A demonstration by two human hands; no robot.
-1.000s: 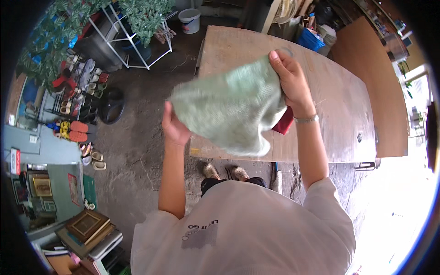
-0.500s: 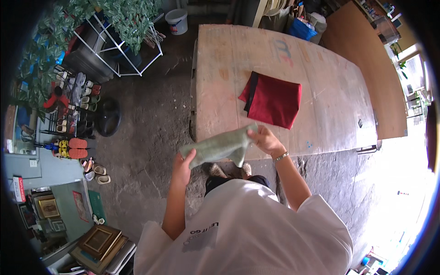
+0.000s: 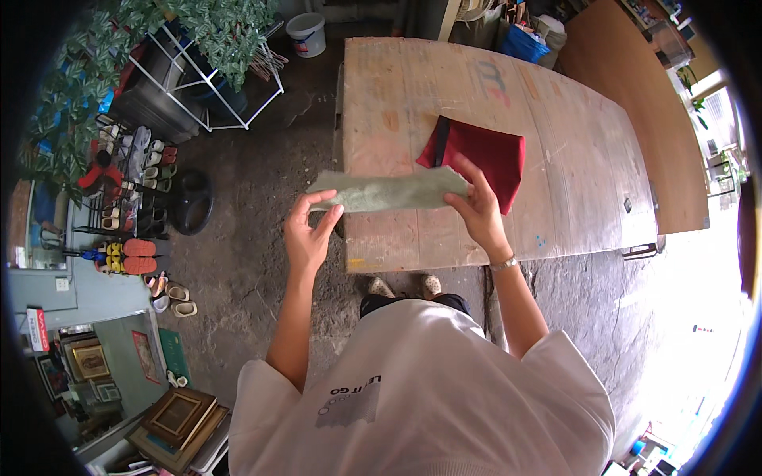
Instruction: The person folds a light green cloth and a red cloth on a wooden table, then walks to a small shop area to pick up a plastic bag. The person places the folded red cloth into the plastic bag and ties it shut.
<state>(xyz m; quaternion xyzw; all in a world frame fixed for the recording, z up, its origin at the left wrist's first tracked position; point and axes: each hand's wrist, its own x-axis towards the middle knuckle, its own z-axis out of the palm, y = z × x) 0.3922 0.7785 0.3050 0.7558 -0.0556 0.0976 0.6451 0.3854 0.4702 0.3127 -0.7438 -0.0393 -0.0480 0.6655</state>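
A pale green cloth (image 3: 389, 190), folded or gathered into a long strip, is stretched level between both hands in front of my body. My left hand (image 3: 309, 230) pinches its left end with thumb and fingers, while my right hand (image 3: 480, 210) grips the right end. Just beyond, a folded red cloth (image 3: 496, 159) with a dark band along one side lies on the wide, worn board tabletop (image 3: 563, 198), partly hidden behind the green cloth and my right fingers.
A tall wooden panel (image 3: 659, 151) leans at the table's right. Shoes on a rack (image 3: 131, 202), a black stool (image 3: 190, 202), a white frame with leafy plants (image 3: 226, 111) and a white bucket (image 3: 305, 36) stand left and behind. Stacked picture frames (image 3: 175, 420) are at lower left.
The green cloth was spread larger, then dropped lower as a narrower piece. Now both hands have raised it as a level strip. The red cloth, mostly covered at first, shows more.
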